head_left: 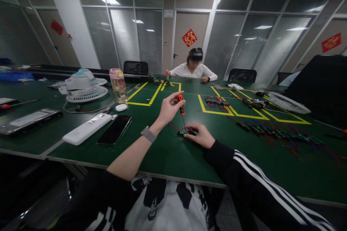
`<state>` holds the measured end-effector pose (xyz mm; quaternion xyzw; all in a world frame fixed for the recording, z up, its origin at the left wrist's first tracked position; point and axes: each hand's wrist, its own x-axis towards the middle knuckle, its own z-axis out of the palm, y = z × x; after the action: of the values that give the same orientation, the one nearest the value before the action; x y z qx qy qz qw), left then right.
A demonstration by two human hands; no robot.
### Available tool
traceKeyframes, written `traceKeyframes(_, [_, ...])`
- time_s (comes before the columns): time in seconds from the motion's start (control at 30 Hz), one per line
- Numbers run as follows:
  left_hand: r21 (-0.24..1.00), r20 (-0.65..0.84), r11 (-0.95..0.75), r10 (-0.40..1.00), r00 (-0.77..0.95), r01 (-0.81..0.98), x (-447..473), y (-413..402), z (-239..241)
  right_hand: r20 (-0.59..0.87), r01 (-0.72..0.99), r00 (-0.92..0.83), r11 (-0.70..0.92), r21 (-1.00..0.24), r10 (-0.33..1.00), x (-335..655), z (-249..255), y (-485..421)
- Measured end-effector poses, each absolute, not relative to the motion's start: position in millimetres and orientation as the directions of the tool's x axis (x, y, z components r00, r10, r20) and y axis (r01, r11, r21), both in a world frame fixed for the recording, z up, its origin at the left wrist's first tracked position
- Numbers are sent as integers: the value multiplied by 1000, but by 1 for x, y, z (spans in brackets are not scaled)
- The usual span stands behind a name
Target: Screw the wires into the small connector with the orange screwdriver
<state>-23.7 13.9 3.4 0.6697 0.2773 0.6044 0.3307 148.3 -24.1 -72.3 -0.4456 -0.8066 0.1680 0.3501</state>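
- My left hand (169,109), fingers curled, grips an orange-and-black screwdriver (182,109), tip down at a small circuit board (181,133).
- My right hand (201,135), nearly closed, holds that board at the green table (162,158).

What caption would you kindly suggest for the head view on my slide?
Left hand holding an orange-and-black screwdriver at a small wired part, which the right hand grips on a green table.

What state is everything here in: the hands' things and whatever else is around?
Small green circuit board: held by the right hand.
Orange-and-black screwdriver: tip down at the board, held by the left hand.
Black rectangular phone: flat, screen dark.
Pink-lidded transparent bottle: upright.
Light wooden door: looks shut.
Red-and-blue wire pile: loose on the green table.
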Motion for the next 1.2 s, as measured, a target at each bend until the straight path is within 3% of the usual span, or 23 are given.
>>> traceKeyframes(0.27, [792, 609, -608, 793, 6, -65, -26, 19, 4, 551, 501, -251, 593, -630, 796, 150, -67, -24])
traceKeyframes(0.43, [793, 602, -596, 798, 11, -126, -24, 23, 0, 568, 494, -212, 589, -640, 795, 152, -68, -21])
traceKeyframes(0.53, [776, 610, -613, 789, -71, -149, -28, 29, 0, 566, 517, -180, 567, -641, 804, 154, -68, -19])
traceKeyframes(0.63, [744, 643, -665, 740, -197, -66, -36, 30, 5, 571, 537, -147, 550, -640, 808, 158, -68, -17])
traceKeyframes(0.73, [688, 723, -713, 656, -218, 134, -42, 24, 11, 585, 538, -100, 538, -648, 805, 162, -68, -14])
traceKeyframes(0.8, [648, 753, -710, 652, -90, 277, -42, 17, 12, 592, 537, -85, 538, -650, 801, 164, -68, -13])
traceKeyframes(0.87, [597, 704, -706, 689, 172, 381, -40, 10, 10, 596, 541, -84, 539, -646, 799, 165, -68, -12])
traceKeyframes(1.0, [550, 362, -706, 684, 634, 447, -37, 7, -4, 598, 548, -94, 542, -637, 796, 168, -70, -11])
traceKeyframes(1.2, [544, 95, -657, 667, 739, 523, -40, 16, -19, 576, 563, -62, 505, -654, 815, 172, -71, -12])
